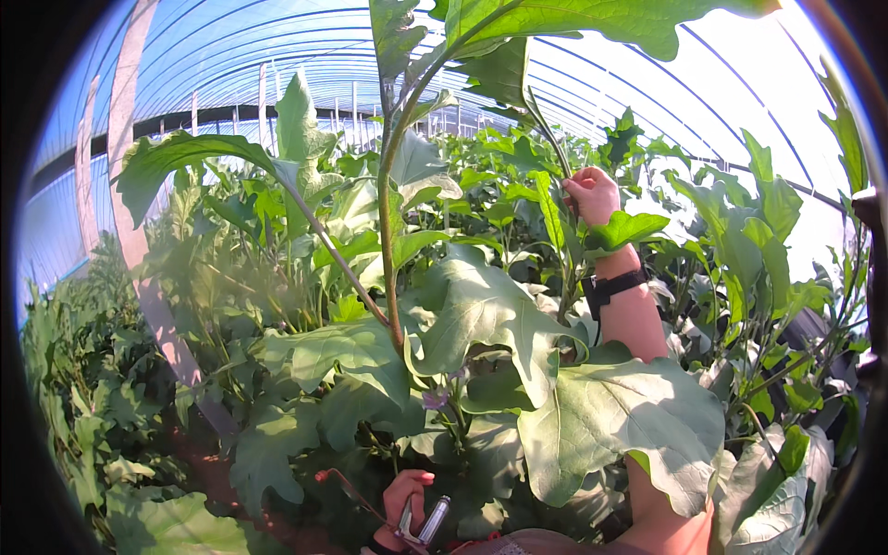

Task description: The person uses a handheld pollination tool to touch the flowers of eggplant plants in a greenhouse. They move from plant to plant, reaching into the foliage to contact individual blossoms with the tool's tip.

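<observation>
Tall eggplant plants fill the view before me. My right hand point(593, 196) is raised right of centre, its fingers closed around the upper stem point(555, 142) of a plant; a black band circles that wrist. Low at the bottom centre, my left hand point(405, 501) is curled round a metal-handled tool point(434, 520); its exact kind cannot be told. A thin reddish tube with a red tip point(322, 476) reaches out left of that hand. Between the hands stand a thick eggplant stem point(386, 208), broad leaves point(617, 416) and a purple eggplant flower point(435, 400).
A leaning post point(128, 139) rises at the left. Dense eggplant foliage point(756, 229) stands on the right, with more rows behind. Reddish soil point(208, 472) shows at lower left. The curved ribs and film of a greenhouse roof point(312, 41) arch overhead.
</observation>
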`<state>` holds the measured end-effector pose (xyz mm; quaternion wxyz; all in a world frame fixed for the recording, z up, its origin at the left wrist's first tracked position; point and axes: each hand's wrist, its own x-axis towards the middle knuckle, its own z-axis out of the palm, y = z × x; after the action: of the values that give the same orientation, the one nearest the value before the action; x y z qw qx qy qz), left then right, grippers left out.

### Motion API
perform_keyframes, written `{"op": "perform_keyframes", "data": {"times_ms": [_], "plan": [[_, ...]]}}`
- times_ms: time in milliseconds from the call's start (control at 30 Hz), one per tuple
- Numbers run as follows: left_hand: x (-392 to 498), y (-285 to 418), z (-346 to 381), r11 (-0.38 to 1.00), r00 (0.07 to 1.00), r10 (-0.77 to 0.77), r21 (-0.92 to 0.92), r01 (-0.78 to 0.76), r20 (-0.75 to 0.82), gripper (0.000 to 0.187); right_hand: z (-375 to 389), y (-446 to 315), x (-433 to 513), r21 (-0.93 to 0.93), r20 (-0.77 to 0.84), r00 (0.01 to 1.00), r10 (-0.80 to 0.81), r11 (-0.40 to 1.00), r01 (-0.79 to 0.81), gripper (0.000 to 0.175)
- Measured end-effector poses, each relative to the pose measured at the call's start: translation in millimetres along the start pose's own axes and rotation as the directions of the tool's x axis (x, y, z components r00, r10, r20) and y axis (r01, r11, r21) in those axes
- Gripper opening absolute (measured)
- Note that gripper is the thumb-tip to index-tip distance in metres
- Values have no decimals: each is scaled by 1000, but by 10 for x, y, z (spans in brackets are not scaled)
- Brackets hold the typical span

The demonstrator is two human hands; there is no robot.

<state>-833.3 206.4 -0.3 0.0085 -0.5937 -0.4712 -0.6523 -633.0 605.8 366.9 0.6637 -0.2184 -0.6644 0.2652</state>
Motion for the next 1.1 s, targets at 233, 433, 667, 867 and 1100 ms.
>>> {"op": "perform_keyframes", "data": {"times_ms": [233,433,667,867,1100], "plan": [[-15,27,24,999,1000,-9,44,9,7,38,-340,103,-83,-461,-378,888,-261,885,64,29],[19,44,1,1000,1000,-17,13,17,0,31,-369,-56,-77,-432,-182,892,-413,849,305,42],[29,25,0,999,999,-36,10,36,22,22,-326,-155,61,-469,-39,915,-403,815,339,51],[29,-18,8,999,998,-52,3,52,22,16,-253,-88,90,-272,-36,877,-480,849,453,42],[54,-15,54,997,997,-76,-14,77,29,27,-167,-106,403,69,32,876,-481,876,478,63]]}}
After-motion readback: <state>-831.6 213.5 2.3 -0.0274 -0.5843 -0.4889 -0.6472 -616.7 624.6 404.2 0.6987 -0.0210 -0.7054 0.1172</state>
